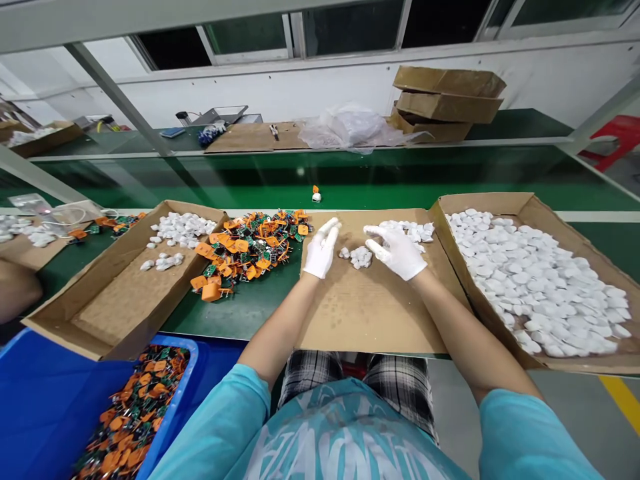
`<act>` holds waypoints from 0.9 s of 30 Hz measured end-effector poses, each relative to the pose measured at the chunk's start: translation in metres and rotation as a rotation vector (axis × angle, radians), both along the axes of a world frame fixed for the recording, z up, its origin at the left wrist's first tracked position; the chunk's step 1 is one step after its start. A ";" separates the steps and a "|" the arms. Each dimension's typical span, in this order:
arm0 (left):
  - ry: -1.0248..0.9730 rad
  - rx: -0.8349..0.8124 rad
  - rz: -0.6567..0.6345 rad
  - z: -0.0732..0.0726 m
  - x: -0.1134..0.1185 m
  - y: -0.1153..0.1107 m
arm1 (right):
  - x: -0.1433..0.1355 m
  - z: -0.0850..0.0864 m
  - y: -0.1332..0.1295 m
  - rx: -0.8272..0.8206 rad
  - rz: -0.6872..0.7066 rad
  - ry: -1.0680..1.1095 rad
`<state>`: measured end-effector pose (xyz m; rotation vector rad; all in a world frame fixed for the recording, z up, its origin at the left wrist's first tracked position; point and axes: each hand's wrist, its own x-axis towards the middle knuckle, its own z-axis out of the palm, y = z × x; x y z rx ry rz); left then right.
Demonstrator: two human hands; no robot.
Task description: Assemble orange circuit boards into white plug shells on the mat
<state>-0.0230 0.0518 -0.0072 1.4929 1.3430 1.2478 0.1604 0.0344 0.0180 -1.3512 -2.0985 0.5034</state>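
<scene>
White gloves cover both hands over a cardboard sheet (375, 313). My left hand (321, 251) is at the sheet's left side with its fingers stretched out and nothing seen in them. Facing it, my right hand (399, 251) has its thumb and fingers apart and looks bare of any object. Between them lies a small cluster of greyish-white pieces (361, 257), nearest to the right hand's fingertips. Partly hidden behind that hand is a pile of white pieces (423, 231). Left of my left hand spreads a heap of orange-and-green circuit parts (250, 247).
A cardboard tray of white caps (555, 287) stands at right. Another cardboard tray (115, 310) at left holds fewer white pieces. A blue bin (175, 407) below contains orange parts. One orange-and-white piece (316, 195) sits on the green belt (380, 183). Someone's arm (17, 291) shows far left.
</scene>
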 end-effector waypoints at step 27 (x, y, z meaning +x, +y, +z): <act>0.612 0.119 -0.255 0.006 -0.005 -0.005 | -0.013 0.001 -0.004 -0.218 -0.034 0.330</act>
